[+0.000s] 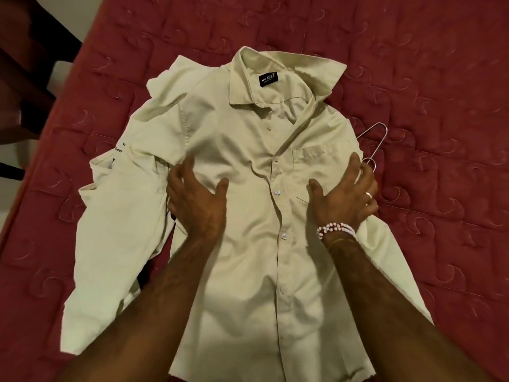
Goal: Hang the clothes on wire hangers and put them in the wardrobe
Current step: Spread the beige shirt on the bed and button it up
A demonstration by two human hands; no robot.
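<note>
Two bare forearms are seen coming in from the bottom edge, over the lower part of a pale shirt [248, 257]. The shirt is laid flat, front side up and buttoned, on a red stitched bed cover [440, 106].

The left hand [195, 197] is held on the shirt's left side. Its fingers are spread and loosely bent, and nothing is gripped by it. The right hand [344, 197] is laid on the shirt's right side, beside the chest pocket [311, 164]. Its fingers are curled at the shirt's edge; whether the cloth is pinched there cannot be told. A bead bracelet [334, 230] is worn on the right wrist, and a ring [368, 194] on one finger.

Just past the right fingertips, part of a wire hanger [378, 139] is seen sticking out from under the shirt onto the bed cover.

More pale cloth [110, 216] with small dark letters is spread out to the left. Whether it is part of the same shirt cannot be told.

Farther up, the collar [242, 75] is laid open, and a black label [269, 79] is seen inside it. Dark wooden furniture [24, 64] is seen past the bed's far left corner.
</note>
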